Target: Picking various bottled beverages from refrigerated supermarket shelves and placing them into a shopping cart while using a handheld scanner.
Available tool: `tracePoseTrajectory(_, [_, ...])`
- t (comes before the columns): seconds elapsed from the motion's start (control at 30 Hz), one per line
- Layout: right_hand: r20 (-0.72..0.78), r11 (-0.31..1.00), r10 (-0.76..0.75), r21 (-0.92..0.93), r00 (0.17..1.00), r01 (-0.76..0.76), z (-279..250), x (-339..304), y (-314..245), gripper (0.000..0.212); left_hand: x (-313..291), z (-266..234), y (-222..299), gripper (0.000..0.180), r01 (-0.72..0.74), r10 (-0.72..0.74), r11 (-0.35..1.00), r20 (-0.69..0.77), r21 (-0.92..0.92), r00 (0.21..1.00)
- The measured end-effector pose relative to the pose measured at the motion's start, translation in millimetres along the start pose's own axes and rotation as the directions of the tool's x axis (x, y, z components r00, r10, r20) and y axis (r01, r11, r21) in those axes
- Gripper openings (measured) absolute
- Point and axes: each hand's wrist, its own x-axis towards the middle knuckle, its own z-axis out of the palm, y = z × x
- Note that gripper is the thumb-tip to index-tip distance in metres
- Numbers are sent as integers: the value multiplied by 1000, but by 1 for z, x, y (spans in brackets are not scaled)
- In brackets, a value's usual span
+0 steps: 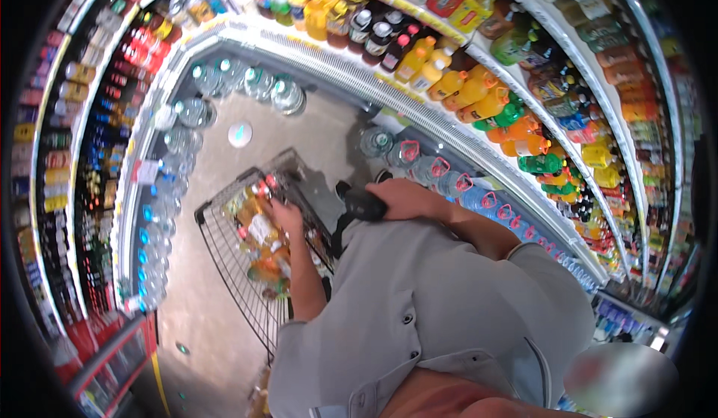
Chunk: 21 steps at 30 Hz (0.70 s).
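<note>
A wire shopping cart (224,272) stands in front of me, part-filled with bottles and packages (258,231). My left hand (286,216) reaches into it from above, its fingers bent among the goods near a red-topped item. What those fingers grip is too small to make out. Beside the cart, my right hand (396,197) is closed on a black rounded object (363,203) with a dark strap-like part hanging below it. The kind of that object does not show clearly.
Curved shelves of drink bottles (479,96) run along the far and right sides. Large water bottles (288,98) stand on the floor along their base, some with pink handles (441,167). More bottle shelves (97,141) rise at left. A red-framed case (112,362) sits lower left.
</note>
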Motion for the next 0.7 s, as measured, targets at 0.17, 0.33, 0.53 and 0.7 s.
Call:
tracePoseTrajectory(0.17, [25,997,-22,-72,999,23,6,1,2,34,-5,-8,-7,62,141,-138,990,148,-11,979])
tracePoseTrajectory(0.33, [31,996,-27,-86,999,29,9,-6,19,38,-11,-11,7,69,75,-76,997,97,19,992])
tracePoseTrajectory(0.53, [-76,1000,12,-19,997,-13,-1,-27,53,39,-6,7,71,89,1,-50,856,79,518,996])
tracePoseTrajectory(0.7, [-216,997,59,70,975,-45,-7,-69,96,38,34,67,162,73,-310,237,945,442,100,865])
